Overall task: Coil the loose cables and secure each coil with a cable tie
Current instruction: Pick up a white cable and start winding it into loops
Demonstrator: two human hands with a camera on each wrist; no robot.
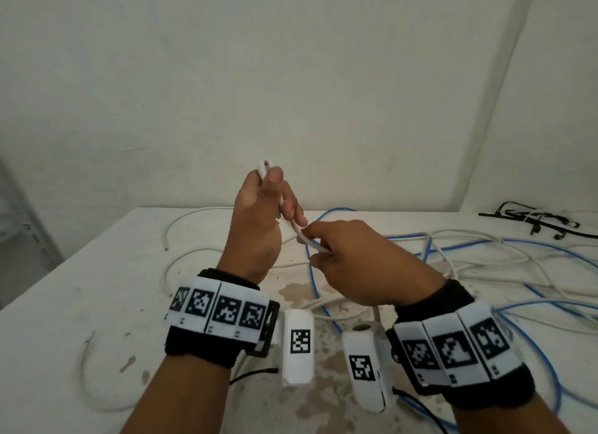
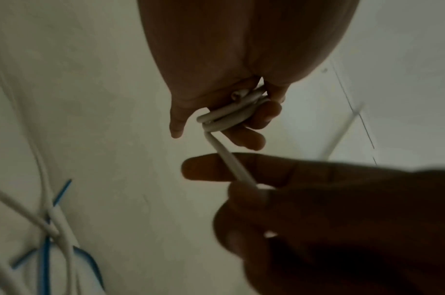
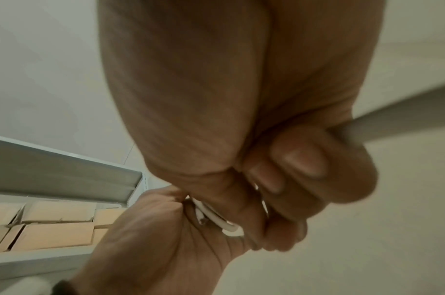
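**A:** Start at the left of the frame. What's your left hand doing?

**Me:** My left hand (image 1: 259, 220) is raised at centre-left of the head view, thumb and fingers curled round the small coil (image 2: 231, 111) I've built in the white cable (image 1: 299, 231). The left wrist view shows about three tight turns stacked in my fingers (image 2: 251, 137). I'd keep the pinch firm so the loops stay flat and side by side.

**A:** And moving right?

**Me:** My right hand (image 1: 365, 265), just right of centre, pinches the running length of the same cable between thumb and forefinger, close to the coil. I think the next turn should be fed with light tension and a small twist of the wrist, so the cable lies the way it wants to.

**A:** The rest of it?

**Me:** It trails down to the table (image 1: 97, 272), tangled with the blue cable (image 1: 485, 246) at mid-right; I'd draw slack slowly so it doesn't snag. The black bundle (image 1: 530, 221) at far right may be the cable ties, but it's too small to be sure.
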